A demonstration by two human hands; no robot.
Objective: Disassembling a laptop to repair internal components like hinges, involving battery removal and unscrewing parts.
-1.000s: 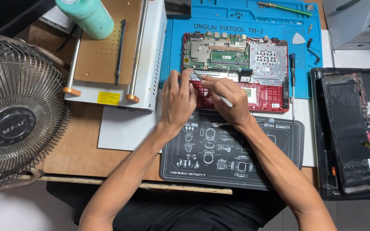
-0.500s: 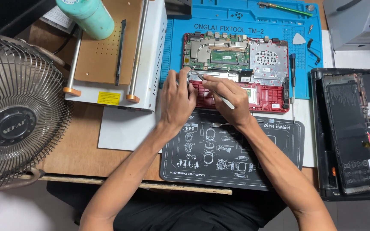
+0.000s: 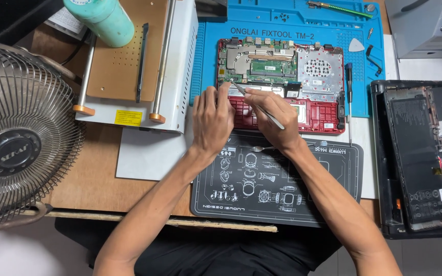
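Observation:
An opened red laptop base (image 3: 323, 115) with its circuit board exposed lies on a blue repair mat (image 3: 211, 51). My right hand (image 3: 269, 115) holds metal tweezers (image 3: 241, 92) whose tips touch the board's lower left area. My left hand (image 3: 212, 120) rests on the laptop's left edge, fingers pressing down beside the tweezer tips. Both wrists lie over a black printed mat (image 3: 303, 194) in front of the laptop.
A metal fan (image 3: 19, 143) stands at the left. A white machine with a tan plate (image 3: 177, 66) and a teal bottle (image 3: 103, 20) sit at back left. A screwdriver (image 3: 349, 97) lies right of the laptop. Another opened black laptop (image 3: 420, 153) is at right.
Both hands stay on the laptop's left side; the tweezers have shifted only slightly.

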